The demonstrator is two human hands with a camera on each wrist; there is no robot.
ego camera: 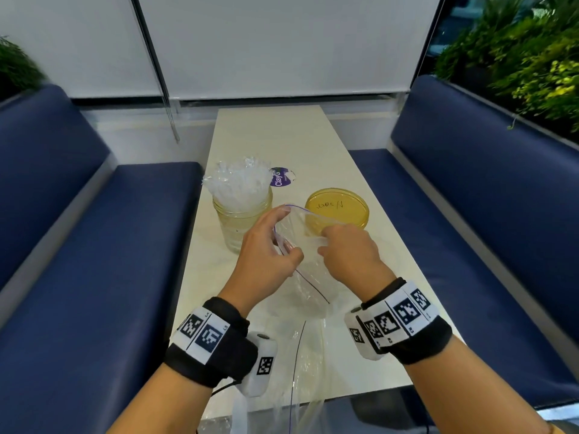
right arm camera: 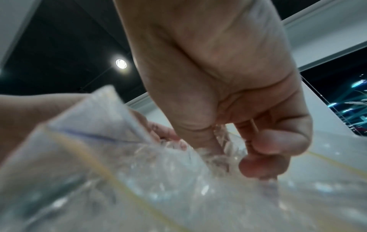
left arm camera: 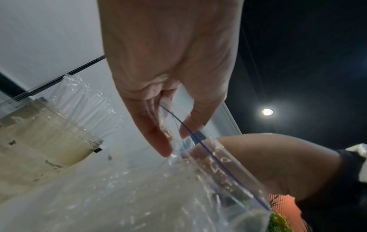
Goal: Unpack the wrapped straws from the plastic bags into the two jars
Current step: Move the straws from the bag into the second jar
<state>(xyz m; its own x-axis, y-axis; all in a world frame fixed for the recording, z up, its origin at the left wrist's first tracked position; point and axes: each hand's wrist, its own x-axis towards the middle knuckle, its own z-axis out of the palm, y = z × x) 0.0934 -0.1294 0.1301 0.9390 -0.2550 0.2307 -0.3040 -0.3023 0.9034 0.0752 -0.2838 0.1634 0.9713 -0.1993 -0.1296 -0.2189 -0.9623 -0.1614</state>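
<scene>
Two navy padded benches (ego camera: 94, 245) flank the long cream counter (ego camera: 282, 136). At its centre, left hand (ego camera: 266, 245) and right hand (ego camera: 351, 252) each pinch one lip of a clear zip-top plastic bag (ego camera: 300, 223) with their fingers, likely spreading its mouth. At ten o'clock, a glass jar (ego camera: 241, 220) already holds wrapped straws (ego camera: 238, 183); the second, amber-looking jar (ego camera: 336, 211) at one o'clock looks empty.

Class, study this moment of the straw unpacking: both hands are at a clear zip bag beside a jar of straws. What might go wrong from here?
1. The left hand and right hand pull the zip bag apart at its mouth; a sharp tug might tear it.
2. The full jar stands just beside the left hand; an outward jerk may knock it.
3. Another bag overhangs the table edge and could slide off.
</scene>
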